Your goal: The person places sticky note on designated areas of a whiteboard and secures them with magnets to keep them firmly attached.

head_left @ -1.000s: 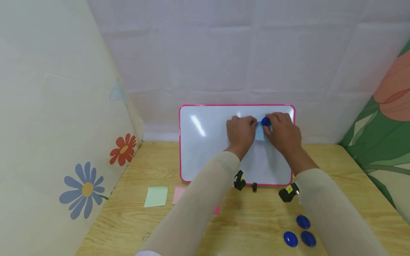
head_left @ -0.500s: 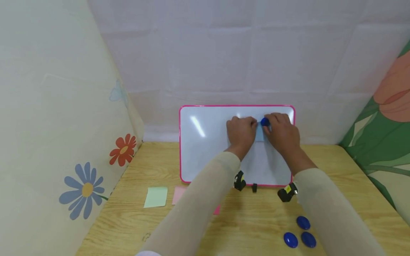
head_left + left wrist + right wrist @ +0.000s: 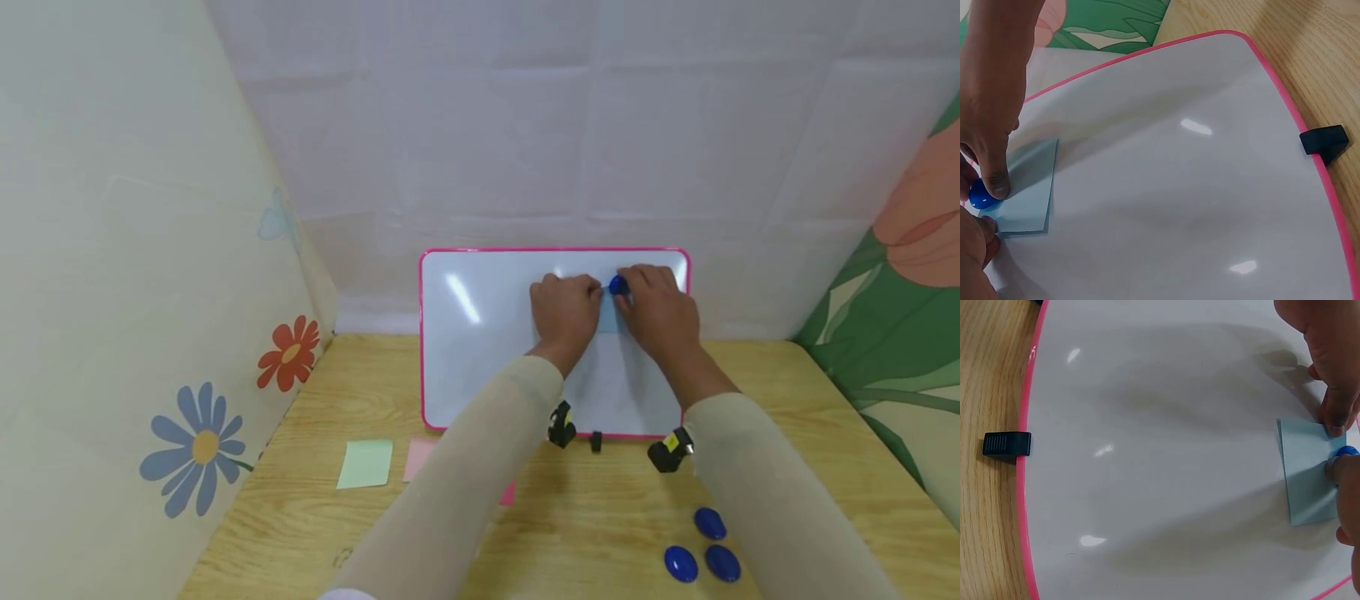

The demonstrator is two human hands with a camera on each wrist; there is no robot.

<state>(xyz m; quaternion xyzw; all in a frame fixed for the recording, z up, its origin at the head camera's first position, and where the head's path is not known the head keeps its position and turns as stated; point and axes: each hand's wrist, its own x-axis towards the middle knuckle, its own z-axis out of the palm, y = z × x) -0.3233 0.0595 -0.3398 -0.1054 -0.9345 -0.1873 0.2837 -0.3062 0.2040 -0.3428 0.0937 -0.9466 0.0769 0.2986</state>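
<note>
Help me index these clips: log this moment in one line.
left hand pinches blue note's corner | right hand holds blue disc at note's top edge | both at whiteboard | three more blue discs on table

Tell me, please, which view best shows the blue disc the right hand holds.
The left wrist view: the blue disc appears largest there, gripped by the right hand. The head view shows it small; the right wrist view shows only part, at the picture's edge.

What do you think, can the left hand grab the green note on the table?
Probably yes: nothing covers the green note, but the left hand would first have to leave the blue note.
</note>
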